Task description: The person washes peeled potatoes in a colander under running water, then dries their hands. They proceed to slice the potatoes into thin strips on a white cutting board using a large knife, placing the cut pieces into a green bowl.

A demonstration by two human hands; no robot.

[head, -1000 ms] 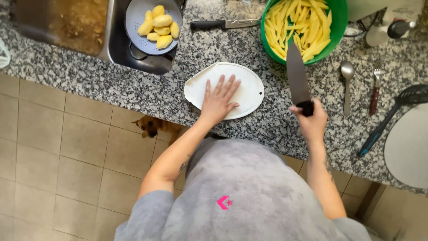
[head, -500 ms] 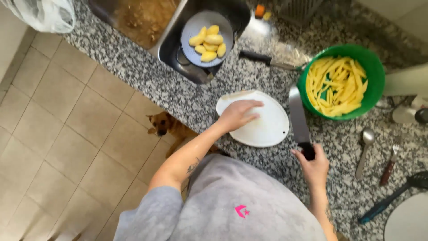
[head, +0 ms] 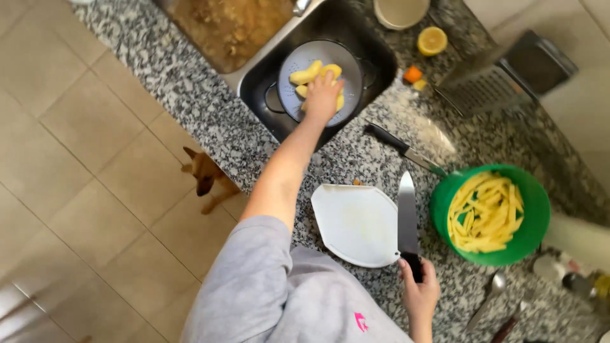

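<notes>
Peeled potatoes (head: 306, 75), pale yellow and smooth, lie in a round grey colander (head: 298, 57) set down in the dark steel sink (head: 375, 57). The left hand (head: 323, 96) reaches into that colander, fingers curled down over the potatoes and touching them; whether it has one gripped cannot be told. The right hand (head: 419, 293) is closed around the black handle of a large kitchen knife (head: 406, 213), whose broad steel blade points away from the body, along the edge of a white cutting board (head: 356, 222) just left of that hand. The board is flat, rounded and bare. Just right of the blade stands a green plastic bowl (head: 534, 209) holding raw potato sticks (head: 486, 213), cut long and thin. A second black-handled knife (head: 403, 149) lies on the speckled granite counter (head: 210, 121) between the two hands. Beyond it, a halved lemon (head: 432, 40) and a metal box grater (head: 495, 79) rest near the sink.
</notes>
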